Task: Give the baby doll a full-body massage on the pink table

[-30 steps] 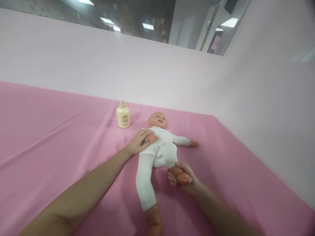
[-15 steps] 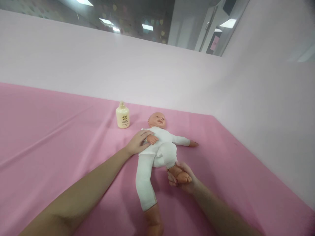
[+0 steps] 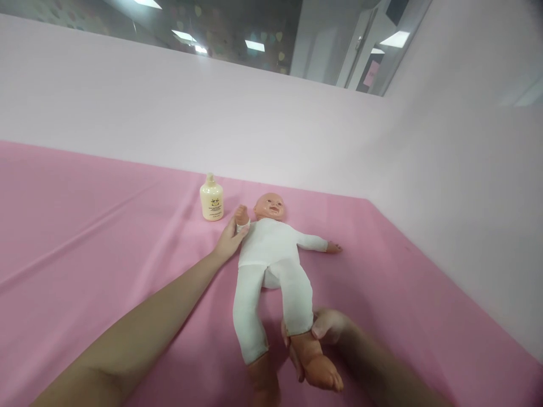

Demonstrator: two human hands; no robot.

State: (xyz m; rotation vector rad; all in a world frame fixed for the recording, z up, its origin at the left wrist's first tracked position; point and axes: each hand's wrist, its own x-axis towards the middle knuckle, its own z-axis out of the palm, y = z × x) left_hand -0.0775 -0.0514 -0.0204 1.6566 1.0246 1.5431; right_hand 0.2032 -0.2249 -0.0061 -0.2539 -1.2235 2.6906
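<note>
A baby doll (image 3: 271, 243) with a white cloth body lies on its back on the pink sheet (image 3: 106, 237), head toward the wall. My left hand (image 3: 231, 240) is closed around the doll's arm (image 3: 242, 219) near the wrist, at the left of its shoulder. Lower down, my right hand (image 3: 326, 328) grips the doll's leg (image 3: 299, 316) just above the foot, fingers wrapped beneath it. The other leg (image 3: 250, 316) lies bent and untouched, its foot partly cut off by the frame's lower edge. The free arm (image 3: 314, 242) stretches out to the right.
A cream-coloured bottle (image 3: 212, 199) with a dark printed label stands upright left of the doll's head. A pale wall (image 3: 190, 118) rises behind the pink surface and continues along the right. Above it is a glass pane (image 3: 237, 34) with light reflections.
The doll's left-side arm has moved from across its chest up and outward with my left hand. My right hand has brought the bent leg down toward me, straightening it.
</note>
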